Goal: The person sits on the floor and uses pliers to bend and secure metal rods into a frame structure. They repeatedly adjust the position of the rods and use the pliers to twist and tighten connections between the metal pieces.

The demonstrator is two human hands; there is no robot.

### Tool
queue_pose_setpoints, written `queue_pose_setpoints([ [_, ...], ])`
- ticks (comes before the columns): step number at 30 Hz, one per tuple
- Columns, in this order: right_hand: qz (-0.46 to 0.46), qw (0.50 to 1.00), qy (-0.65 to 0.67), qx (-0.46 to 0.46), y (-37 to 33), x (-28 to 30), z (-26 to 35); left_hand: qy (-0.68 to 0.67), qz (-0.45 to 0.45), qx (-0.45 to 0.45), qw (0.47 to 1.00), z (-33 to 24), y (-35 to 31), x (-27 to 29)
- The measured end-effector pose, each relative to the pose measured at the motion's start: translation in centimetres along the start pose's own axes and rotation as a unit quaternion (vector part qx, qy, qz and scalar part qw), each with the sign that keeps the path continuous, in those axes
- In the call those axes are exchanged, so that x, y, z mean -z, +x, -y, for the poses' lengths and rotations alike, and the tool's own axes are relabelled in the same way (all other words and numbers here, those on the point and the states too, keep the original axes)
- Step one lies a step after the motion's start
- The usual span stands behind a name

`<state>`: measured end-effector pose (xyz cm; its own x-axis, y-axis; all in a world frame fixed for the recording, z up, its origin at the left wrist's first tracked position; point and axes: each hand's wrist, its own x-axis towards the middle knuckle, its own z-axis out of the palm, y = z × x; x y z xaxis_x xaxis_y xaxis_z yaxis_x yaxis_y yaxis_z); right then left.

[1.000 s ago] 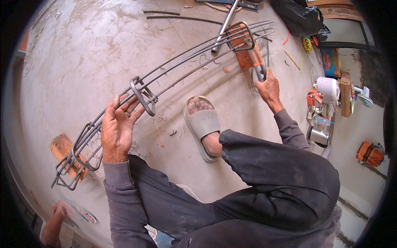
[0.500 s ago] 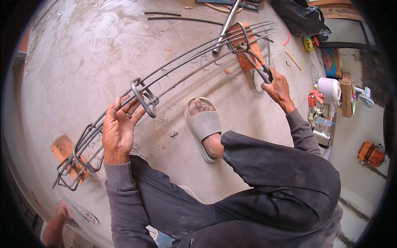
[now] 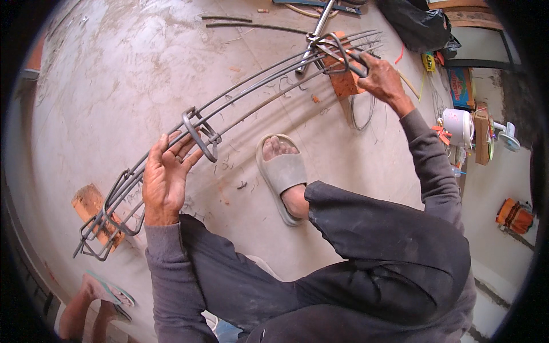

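Note:
A long rebar cage (image 3: 195, 137) of thin steel bars with bent stirrups slants across the floor, propped on an orange brick (image 3: 345, 87) at the right and another brick (image 3: 86, 201) at the left. My left hand (image 3: 164, 186) is closed round the bars beside the middle stirrup, its fingers partly hidden behind them. My right hand (image 3: 382, 82) grips the dark handles of pincers (image 3: 359, 62). Their jaws reach across the right-hand stirrup to the far bar; whether they hold a tie wire there is too small to tell.
Loose tie wires (image 3: 366, 117) hang by the right brick, and wire scraps litter the floor. A metal tube (image 3: 323, 22) lies beyond the cage. My sandalled foot (image 3: 284, 168) stands near it. Another person's feet (image 3: 108, 290) are at lower left. A black bag (image 3: 414, 26) lies upper right.
My right hand has moved up and away with the pincers, whose jaws have shifted to the far side of the stirrup. My left hand stays in place. More of the other person's legs shows.

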<state>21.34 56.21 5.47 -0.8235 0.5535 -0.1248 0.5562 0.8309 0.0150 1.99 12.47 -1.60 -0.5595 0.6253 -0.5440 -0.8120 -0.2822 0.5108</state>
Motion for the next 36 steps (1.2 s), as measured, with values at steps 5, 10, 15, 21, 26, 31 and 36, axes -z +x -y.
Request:
queue_pose_setpoints([
  [5,0.001,1.000,-0.007,-0.011,0.4,-0.4,-0.4,0.007,-0.016,-0.001,1.000,0.0,-0.1,-0.4],
  [10,-0.008,1.000,0.013,0.009,0.1,0.4,-1.0,0.013,-0.002,0.001,1.000,-0.1,0.1,-0.3],
  [15,0.016,1.000,0.017,0.004,-1.2,-0.5,0.2,0.010,0.003,-0.002,1.000,-0.1,0.1,-0.4],
  [21,0.019,0.999,0.025,-0.037,-2.9,2.5,-3.0,-0.014,0.004,-0.005,1.000,-0.2,0.0,0.1],
  [26,0.053,0.996,-0.042,-0.052,-5.8,4.7,-4.3,-0.002,-0.029,-0.008,1.000,-0.1,-0.2,-0.5],
  [31,0.077,0.995,-0.056,-0.009,-4.3,6.6,-3.5,-0.020,-0.018,-0.009,1.000,0.1,0.0,-0.3],
  [36,0.109,0.992,-0.068,-0.010,-2.4,7.9,-3.3,-0.012,-0.033,-0.011,0.999,0.0,-0.1,-0.6],
])
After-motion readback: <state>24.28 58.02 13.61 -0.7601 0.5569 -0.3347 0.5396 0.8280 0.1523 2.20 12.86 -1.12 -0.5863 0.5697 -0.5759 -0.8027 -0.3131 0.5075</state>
